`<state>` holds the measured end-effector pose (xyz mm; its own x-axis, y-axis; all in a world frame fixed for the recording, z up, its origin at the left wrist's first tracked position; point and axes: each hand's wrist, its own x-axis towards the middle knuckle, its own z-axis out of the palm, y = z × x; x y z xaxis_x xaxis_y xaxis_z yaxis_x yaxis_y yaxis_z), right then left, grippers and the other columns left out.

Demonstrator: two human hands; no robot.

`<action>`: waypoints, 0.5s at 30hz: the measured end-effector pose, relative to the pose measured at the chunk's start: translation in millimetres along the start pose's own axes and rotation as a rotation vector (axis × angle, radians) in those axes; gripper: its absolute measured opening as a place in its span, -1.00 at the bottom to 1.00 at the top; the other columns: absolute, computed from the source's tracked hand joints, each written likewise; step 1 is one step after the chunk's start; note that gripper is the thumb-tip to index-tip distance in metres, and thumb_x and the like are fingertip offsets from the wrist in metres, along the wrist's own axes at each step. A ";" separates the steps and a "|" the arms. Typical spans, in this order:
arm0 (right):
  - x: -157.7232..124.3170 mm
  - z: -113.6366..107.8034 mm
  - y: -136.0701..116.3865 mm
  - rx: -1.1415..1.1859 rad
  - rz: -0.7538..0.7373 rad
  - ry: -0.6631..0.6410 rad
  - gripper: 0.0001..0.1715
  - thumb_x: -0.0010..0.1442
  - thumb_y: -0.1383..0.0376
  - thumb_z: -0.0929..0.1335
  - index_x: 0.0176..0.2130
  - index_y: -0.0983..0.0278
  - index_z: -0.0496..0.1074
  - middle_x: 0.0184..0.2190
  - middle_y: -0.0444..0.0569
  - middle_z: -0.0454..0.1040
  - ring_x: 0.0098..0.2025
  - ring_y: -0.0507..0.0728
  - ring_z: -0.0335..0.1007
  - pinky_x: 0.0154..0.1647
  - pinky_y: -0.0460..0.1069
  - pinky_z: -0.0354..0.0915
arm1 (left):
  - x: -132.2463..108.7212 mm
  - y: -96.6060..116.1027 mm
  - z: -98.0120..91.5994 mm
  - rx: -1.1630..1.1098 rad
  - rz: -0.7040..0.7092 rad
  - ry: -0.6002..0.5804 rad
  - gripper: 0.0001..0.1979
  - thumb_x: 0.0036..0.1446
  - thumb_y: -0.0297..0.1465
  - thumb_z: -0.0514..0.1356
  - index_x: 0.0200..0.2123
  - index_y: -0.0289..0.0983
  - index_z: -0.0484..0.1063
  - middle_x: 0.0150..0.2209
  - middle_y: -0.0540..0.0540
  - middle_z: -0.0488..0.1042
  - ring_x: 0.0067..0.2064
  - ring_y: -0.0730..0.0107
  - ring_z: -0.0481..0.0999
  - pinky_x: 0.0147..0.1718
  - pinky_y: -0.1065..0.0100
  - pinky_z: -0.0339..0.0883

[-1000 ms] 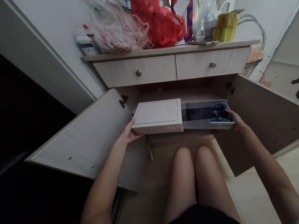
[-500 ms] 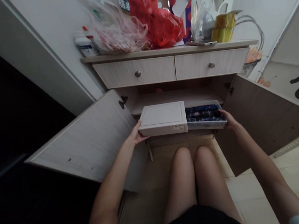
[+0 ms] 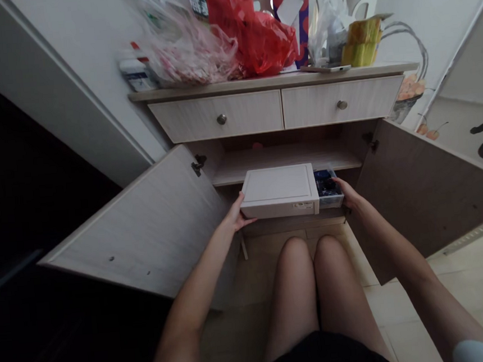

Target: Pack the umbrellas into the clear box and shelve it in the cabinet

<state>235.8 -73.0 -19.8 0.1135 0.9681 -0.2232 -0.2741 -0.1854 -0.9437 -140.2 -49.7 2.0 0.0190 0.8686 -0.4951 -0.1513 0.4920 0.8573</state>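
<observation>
A white storage box [image 3: 278, 183] is held sideways in front of the open cabinet. My left hand [image 3: 238, 214] grips its left end, thumb on the side and fingers beneath. From the right end of the box a clear plastic drawer [image 3: 330, 202] sticks out a short way. My right hand [image 3: 348, 193] is closed on the drawer's outer end. Folded dark plaid cloth [image 3: 325, 182] shows inside the drawer; the rest of it is hidden within the box.
Both cabinet doors, left [image 3: 144, 229] and right [image 3: 432, 192], stand wide open. Behind the box is a shelf [image 3: 282, 158]. On the cabinet top lie a red plastic bag [image 3: 254, 33], a clear bag [image 3: 192, 55], a white bottle [image 3: 137, 74] and yellow tape rolls [image 3: 360, 44].
The drawer has slid further into the box, so less cloth shows. My left hand and the box have moved right, while my right hand has moved left with the drawer.
</observation>
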 end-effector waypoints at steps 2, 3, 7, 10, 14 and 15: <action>4.0 5.6 3.3 0.007 0.026 -0.015 -0.58 0.26 0.06 0.23 -0.16 0.26 0.51 -0.45 -0.02 0.59 -0.44 0.20 0.53 -0.35 0.06 0.46 | -0.3 -1.3 5.7 0.001 0.009 -0.012 -0.41 0.16 0.12 0.08 0.08 -0.13 0.39 -0.02 -0.23 0.53 0.04 0.07 0.51 -0.05 0.03 0.49; 5.6 8.1 4.4 0.013 0.052 -0.023 -0.55 0.27 0.04 0.21 -0.15 0.26 0.51 -0.43 -0.01 0.60 -0.41 0.20 0.54 -0.33 0.07 0.47 | -0.5 -2.1 8.5 0.004 0.012 -0.023 -0.41 0.17 0.12 0.08 0.09 -0.12 0.39 0.01 -0.23 0.52 0.06 0.07 0.50 -0.05 0.03 0.49; 8.1 17.5 5.8 0.007 0.102 -0.026 -0.48 0.33 0.00 0.16 -0.12 0.25 0.51 -0.36 0.00 0.62 -0.28 0.22 0.57 -0.20 0.09 0.46 | -1.8 -5.2 20.1 0.012 0.031 -0.066 -0.40 0.18 0.12 0.06 0.14 -0.09 0.35 0.10 -0.22 0.47 0.11 0.05 0.46 -0.03 0.02 0.48; 7.2 24.4 4.3 0.015 0.078 -0.004 -0.39 0.36 -0.05 0.09 -0.06 0.22 0.50 -0.32 -0.02 0.62 -0.17 0.23 0.57 -0.09 0.11 0.44 | -2.6 -6.9 29.7 0.021 0.036 -0.077 -0.35 0.16 0.15 0.04 0.18 -0.09 0.33 0.13 -0.24 0.46 0.14 0.03 0.44 -0.02 0.02 0.47; 7.1 31.5 -1.5 0.018 0.005 -0.017 -0.22 0.35 -0.16 -0.01 0.04 0.22 0.46 -0.26 0.00 0.62 -0.10 0.24 0.55 -0.03 0.13 0.43 | -3.8 -6.7 41.1 0.058 0.051 -0.103 -0.34 0.20 0.15 -0.02 0.21 -0.10 0.29 0.20 -0.24 0.40 0.21 0.04 0.38 0.02 0.03 0.44; 8.2 32.5 -3.9 0.015 -0.001 -0.026 -0.18 0.34 -0.18 -0.03 0.05 0.23 0.45 -0.25 0.02 0.62 -0.10 0.25 0.55 -0.03 0.14 0.43 | -3.8 -6.0 43.1 0.075 0.059 -0.110 -0.33 0.20 0.16 -0.03 0.22 -0.09 0.29 0.22 -0.23 0.38 0.22 0.04 0.37 0.03 0.02 0.44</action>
<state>206.8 -58.8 -10.0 0.0892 0.9723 -0.2161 -0.2882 -0.1824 -0.9400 -96.7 -53.5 4.8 0.1209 0.8951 -0.4291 -0.0816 0.4397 0.8944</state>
